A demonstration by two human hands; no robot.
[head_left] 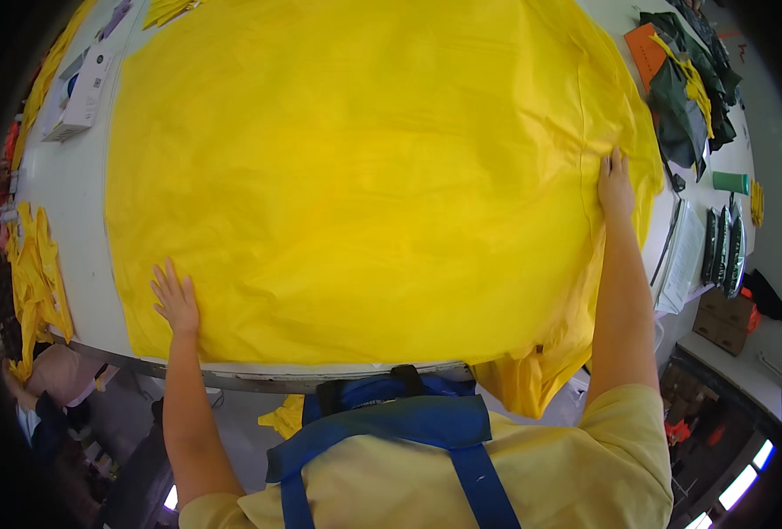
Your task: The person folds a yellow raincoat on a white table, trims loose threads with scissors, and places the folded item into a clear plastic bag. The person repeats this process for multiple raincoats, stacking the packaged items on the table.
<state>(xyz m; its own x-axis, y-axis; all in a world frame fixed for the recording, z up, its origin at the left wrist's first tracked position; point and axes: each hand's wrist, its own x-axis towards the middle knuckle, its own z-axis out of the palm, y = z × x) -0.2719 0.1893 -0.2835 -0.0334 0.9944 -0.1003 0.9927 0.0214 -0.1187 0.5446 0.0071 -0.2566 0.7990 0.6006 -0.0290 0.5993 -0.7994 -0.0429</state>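
At the far left edge of the white desk point(74, 212), crumpled yellow fabric scraps point(37, 273) are hanging over the rim, and a white cardboard box point(81, 93) is lying near the upper left corner. A large bright yellow sheet of thin fabric point(364, 176) is covering most of the desk, spreading from near the left edge to the right one, with one corner drooping off the near edge at the lower right. The left hand point(176, 298) is resting flat on the sheet's lower left corner, fingers spread apart, palm down, pinching nothing. The right hand point(614, 183) is reaching further out and pressing flat on the sheet near its right edge, fingers extended and close together. Beyond the sheet on the right, a pile of dark green and yellow garments point(686, 97) is lying beside an orange flat piece point(647, 51), with a green cylinder point(730, 182) just below them.
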